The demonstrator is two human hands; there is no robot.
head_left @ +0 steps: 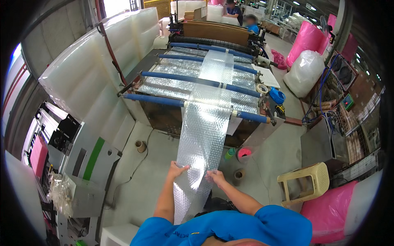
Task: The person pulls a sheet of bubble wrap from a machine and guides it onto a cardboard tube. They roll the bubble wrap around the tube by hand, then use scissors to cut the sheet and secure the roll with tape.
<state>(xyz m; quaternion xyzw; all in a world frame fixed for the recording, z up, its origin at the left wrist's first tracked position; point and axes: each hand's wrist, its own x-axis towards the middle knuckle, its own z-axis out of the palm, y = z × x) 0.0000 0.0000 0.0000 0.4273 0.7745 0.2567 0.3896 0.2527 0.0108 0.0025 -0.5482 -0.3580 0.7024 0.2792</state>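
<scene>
A long strip of clear bubble wrap (204, 129) comes down over the blue rollers of a machine toward my body, and its lower end hangs in front of me. My left hand (177, 169) is closed on the strip's left edge, with the thumb lying over the film. On the opposite edge, my right hand (215, 177) pinches the film between thumb and fingers. Between my hands the strip is stretched across, shiny and slightly creased. Below them part of it folds and hangs down near my blue shirt.
The machine's front blue roller (154, 99) spans ahead. Large wrapped rolls (102, 49) stand left. A yellow plastic stool (303, 182) is at right, near pink film (330, 209). A tape roll (262, 88) and blue dispenser (277, 95) lie beside the machine. Two people are far back.
</scene>
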